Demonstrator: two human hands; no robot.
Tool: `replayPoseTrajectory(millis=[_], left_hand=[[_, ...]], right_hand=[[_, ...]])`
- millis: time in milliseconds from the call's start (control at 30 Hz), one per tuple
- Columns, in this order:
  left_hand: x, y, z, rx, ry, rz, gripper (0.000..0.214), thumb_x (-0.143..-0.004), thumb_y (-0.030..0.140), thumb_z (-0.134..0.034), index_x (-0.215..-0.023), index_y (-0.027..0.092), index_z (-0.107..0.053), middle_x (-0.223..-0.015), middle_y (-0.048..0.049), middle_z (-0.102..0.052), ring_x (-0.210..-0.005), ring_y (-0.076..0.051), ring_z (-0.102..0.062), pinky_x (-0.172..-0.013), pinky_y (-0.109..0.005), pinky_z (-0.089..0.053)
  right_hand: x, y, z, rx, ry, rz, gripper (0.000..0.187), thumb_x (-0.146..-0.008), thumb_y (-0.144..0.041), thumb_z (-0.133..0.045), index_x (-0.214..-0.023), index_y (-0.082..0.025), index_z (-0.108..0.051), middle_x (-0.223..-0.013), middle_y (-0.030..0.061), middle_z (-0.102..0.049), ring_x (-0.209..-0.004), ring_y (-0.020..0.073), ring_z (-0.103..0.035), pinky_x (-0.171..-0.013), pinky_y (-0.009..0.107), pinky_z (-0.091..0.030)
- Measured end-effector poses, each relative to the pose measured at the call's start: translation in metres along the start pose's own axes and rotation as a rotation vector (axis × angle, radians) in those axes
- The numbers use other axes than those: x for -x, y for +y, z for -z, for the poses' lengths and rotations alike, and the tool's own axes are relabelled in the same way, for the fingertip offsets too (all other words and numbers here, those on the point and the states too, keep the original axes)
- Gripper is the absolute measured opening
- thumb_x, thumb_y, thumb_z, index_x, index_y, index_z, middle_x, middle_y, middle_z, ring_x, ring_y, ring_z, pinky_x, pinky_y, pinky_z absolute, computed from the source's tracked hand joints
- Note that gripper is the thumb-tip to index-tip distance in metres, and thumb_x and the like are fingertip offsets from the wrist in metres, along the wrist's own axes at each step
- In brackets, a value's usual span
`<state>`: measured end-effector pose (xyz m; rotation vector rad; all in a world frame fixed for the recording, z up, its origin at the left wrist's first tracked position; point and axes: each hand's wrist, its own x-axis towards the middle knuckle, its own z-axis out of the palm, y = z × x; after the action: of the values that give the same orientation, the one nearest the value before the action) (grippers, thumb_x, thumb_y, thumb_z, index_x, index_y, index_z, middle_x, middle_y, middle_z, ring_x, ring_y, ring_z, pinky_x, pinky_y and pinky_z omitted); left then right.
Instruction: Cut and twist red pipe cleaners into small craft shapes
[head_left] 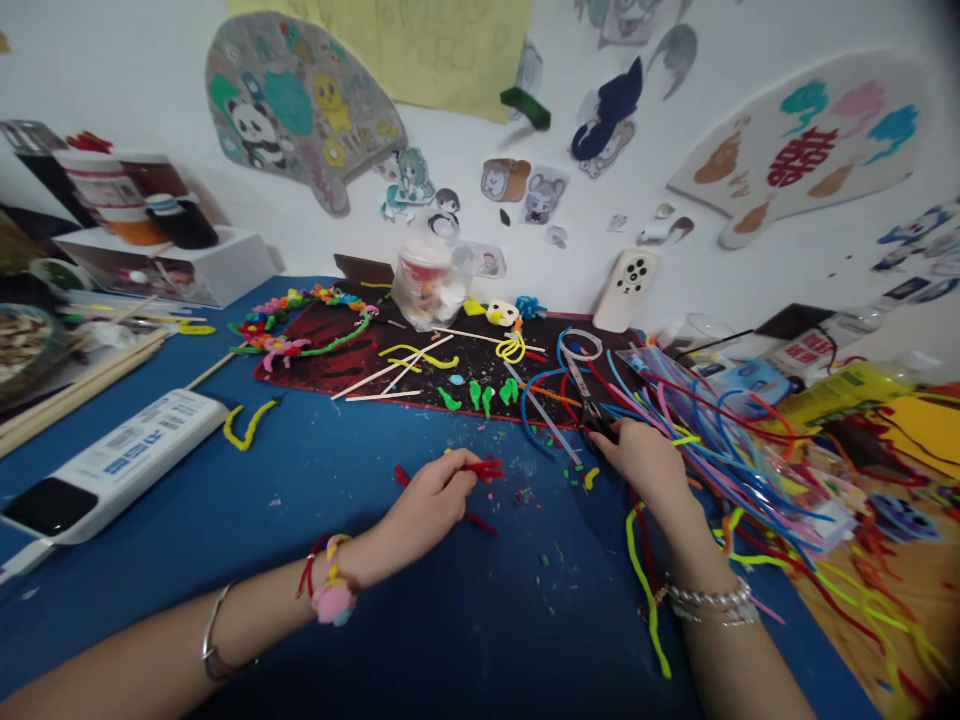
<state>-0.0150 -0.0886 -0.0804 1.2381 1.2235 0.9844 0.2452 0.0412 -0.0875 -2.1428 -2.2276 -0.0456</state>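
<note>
In the middle of the blue tabletop, my left hand (431, 505) is closed on a red pipe cleaner (487, 468). Its short ends stick out past the fingertips, and more red pieces show beside and below the hand. To the right, my right hand (651, 468) has its fingers on the dark handles of the scissors (580, 380), whose blades point away from me. Just beyond lie several small green twisted pieces (487, 398). A short yellow piece (591, 479) and tiny coloured clippings are scattered between my hands.
A heap of coloured pipe cleaners (705, 440) spreads along the right. At the back stand a phone (627, 290) and a bagged tub (427, 280), near a flower garland (300, 345). Wooden sticks (390, 370) lie across the dark mat. A white device (124, 465) is at the left.
</note>
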Motion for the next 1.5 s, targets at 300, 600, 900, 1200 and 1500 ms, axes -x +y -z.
replayPoseTrajectory(millis=[300,600,900,1200,1500], left_hand=[[-0.001,0.006,0.007,-0.111,0.045,-0.09,0.025,-0.089,0.037,-0.036,-0.077,0.018,-0.048,-0.051,0.0065,-0.036,-0.046,-0.008,-0.033,-0.046,-0.021,-0.027],[-0.007,0.017,0.023,-0.04,0.091,-0.148,0.02,-0.089,0.036,-0.037,-0.084,0.019,-0.044,-0.054,0.0072,-0.038,-0.042,-0.006,-0.036,-0.042,-0.019,-0.028],[-0.007,0.025,0.03,0.123,0.107,-0.137,0.011,-0.087,0.028,-0.038,-0.081,0.019,-0.041,-0.055,0.0077,-0.033,-0.042,-0.005,-0.031,-0.04,-0.017,-0.027],[-0.004,0.025,0.031,0.164,0.086,-0.17,0.013,-0.087,0.026,-0.032,-0.077,0.02,-0.037,-0.058,0.0061,-0.029,-0.047,-0.007,-0.03,-0.045,-0.02,-0.03],[-0.002,0.023,0.035,-0.137,0.149,-0.249,0.024,-0.085,0.021,-0.034,-0.062,0.019,-0.04,-0.053,0.0038,-0.035,-0.051,-0.01,-0.035,-0.049,-0.022,-0.03]], right_hand=[[-0.003,-0.004,0.017,-0.66,-0.144,0.139,0.031,-0.083,-0.035,-0.044,-0.103,-0.013,-0.052,-0.08,0.0073,-0.065,-0.07,0.016,-0.062,-0.065,0.026,-0.047],[0.057,-0.073,0.038,-1.255,-0.659,0.488,0.048,-0.062,-0.042,-0.072,-0.097,-0.02,-0.048,-0.084,0.0018,-0.052,-0.075,0.0147,-0.053,-0.066,0.027,-0.046],[0.062,-0.082,0.025,-0.768,-0.376,0.617,0.03,-0.075,-0.044,-0.06,-0.085,-0.018,-0.047,-0.08,0.0009,-0.049,-0.069,0.0141,-0.044,-0.06,0.025,-0.038],[0.066,-0.089,0.023,-0.598,-0.283,0.676,0.029,-0.076,-0.044,-0.058,-0.078,-0.019,-0.043,-0.078,0.0012,-0.049,-0.067,0.0145,-0.044,-0.058,0.025,-0.036],[0.066,-0.089,0.025,-0.589,-0.262,0.69,0.03,-0.076,-0.045,-0.059,-0.076,-0.019,-0.045,-0.075,0.0012,-0.051,-0.065,0.0146,-0.045,-0.057,0.024,-0.034]])
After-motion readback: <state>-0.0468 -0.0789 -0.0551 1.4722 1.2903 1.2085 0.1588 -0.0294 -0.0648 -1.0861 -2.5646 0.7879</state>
